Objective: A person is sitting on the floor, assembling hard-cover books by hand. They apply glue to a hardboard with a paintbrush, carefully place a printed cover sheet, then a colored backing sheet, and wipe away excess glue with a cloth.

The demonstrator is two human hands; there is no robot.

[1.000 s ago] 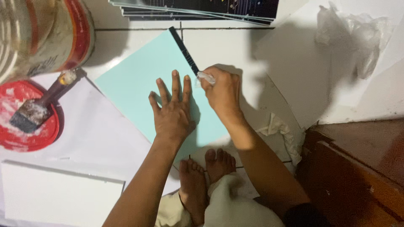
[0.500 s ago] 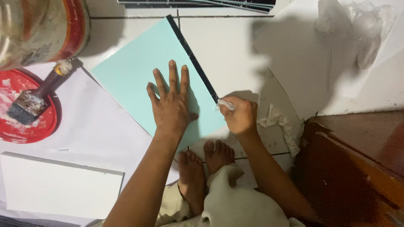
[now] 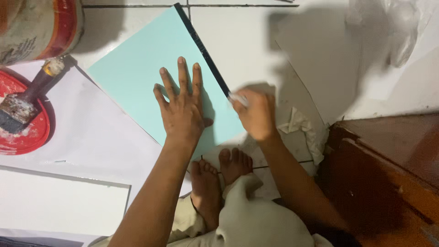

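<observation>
A light teal sheet [image 3: 137, 73] lies tilted on the white tiled floor, with a dark strip [image 3: 201, 48] along its right edge. My left hand [image 3: 183, 107] presses flat on the sheet, fingers spread. At the lower end of the dark strip my right hand [image 3: 256, 112], blurred, is closed around a small white piece [image 3: 238, 98]. My bare feet [image 3: 219, 176] rest just below the sheet.
A brush [image 3: 23, 103] rests on a red lid [image 3: 25, 123] at the left, below a large tin [image 3: 36, 25]. White sheets [image 3: 64, 201] lie lower left. Crumpled white paper [image 3: 302, 126], a clear plastic bag [image 3: 388, 23] and dark wooden furniture [image 3: 388, 174] are at the right.
My right hand has slid down along the dark strip toward me, from its upper part to its lower end. My left hand has stayed flat on the teal sheet.
</observation>
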